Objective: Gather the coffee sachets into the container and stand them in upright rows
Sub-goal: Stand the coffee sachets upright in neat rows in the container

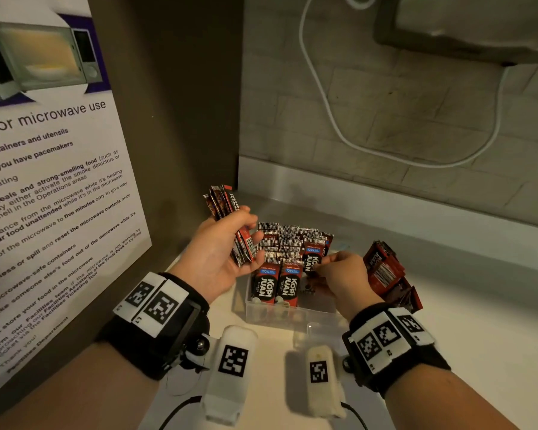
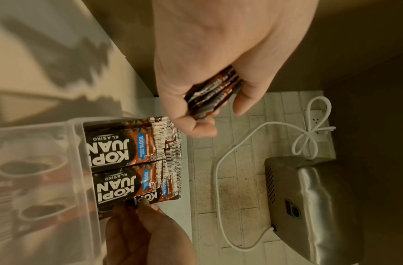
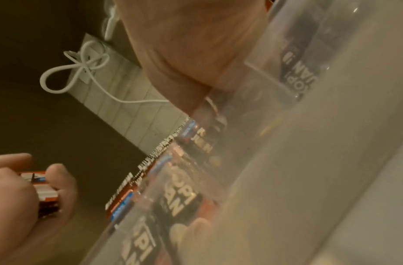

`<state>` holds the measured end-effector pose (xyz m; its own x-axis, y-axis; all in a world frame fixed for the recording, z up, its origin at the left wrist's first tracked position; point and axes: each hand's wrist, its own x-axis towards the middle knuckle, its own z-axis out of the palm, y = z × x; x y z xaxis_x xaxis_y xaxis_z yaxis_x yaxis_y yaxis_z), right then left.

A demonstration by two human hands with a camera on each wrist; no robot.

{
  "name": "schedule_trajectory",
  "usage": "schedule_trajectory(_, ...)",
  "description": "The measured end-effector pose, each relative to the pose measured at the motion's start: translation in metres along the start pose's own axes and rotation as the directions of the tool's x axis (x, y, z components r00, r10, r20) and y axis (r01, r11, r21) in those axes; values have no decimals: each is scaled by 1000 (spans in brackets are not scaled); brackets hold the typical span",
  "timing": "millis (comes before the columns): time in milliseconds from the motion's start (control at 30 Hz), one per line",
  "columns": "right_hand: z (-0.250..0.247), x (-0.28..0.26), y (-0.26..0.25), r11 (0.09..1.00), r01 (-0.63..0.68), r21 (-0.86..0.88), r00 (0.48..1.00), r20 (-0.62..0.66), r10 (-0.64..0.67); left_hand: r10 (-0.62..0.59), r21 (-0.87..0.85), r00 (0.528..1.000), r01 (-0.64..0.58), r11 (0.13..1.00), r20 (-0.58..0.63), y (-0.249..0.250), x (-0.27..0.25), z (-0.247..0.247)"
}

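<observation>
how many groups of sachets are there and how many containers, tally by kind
sachet bundle in left hand: 1
upright sachet rows in container: 3
loose sachet pile beside container: 1
clear container: 1
total: 6
Single sachets are packed too tightly to count. The right hand pinches one sachet in the third row.

- The container point(image 1: 292, 315) sits on the bench point(image 1: 479, 336), near the corner.
- Upright sachets point(image 1: 288, 243) fill its rear and left.
- A loose pile of sachets point(image 1: 389, 274) lies on the bench just right of it.
- A poster point(image 1: 44, 212) hangs on the left wall.
- A cable point(image 1: 333, 119) runs behind.
</observation>
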<state>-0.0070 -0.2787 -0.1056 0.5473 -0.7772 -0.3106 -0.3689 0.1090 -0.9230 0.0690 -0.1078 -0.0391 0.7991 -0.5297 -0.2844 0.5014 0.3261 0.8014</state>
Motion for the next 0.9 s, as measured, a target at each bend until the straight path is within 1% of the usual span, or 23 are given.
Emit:
schedule_trajectory(300, 3, 6, 6, 999, 41, 26, 999, 0, -41, -25, 11, 1000, 25, 1000, 15, -2, 0, 1)
schedule_trajectory(600, 3, 13, 13, 995, 89, -39, 996, -26, -90, -45, 37, 998, 43, 998, 49, -5, -3, 3)
schedule_trajectory(767, 3, 9, 11, 978, 156, -138, 982, -90, -169, -56, 88, 996, 49, 995, 76, -5, -4, 2)
schedule_trajectory(833, 0, 3, 7, 960, 195, -199, 966, -129, -223, -58, 105, 995, 49, 993, 84, -6, -5, 2)
schedule_trajectory(900, -3, -4, 0, 942, 261, -212, 942, -159, -297, -61, 127, 994, 49, 991, 93, -6, -6, 2)
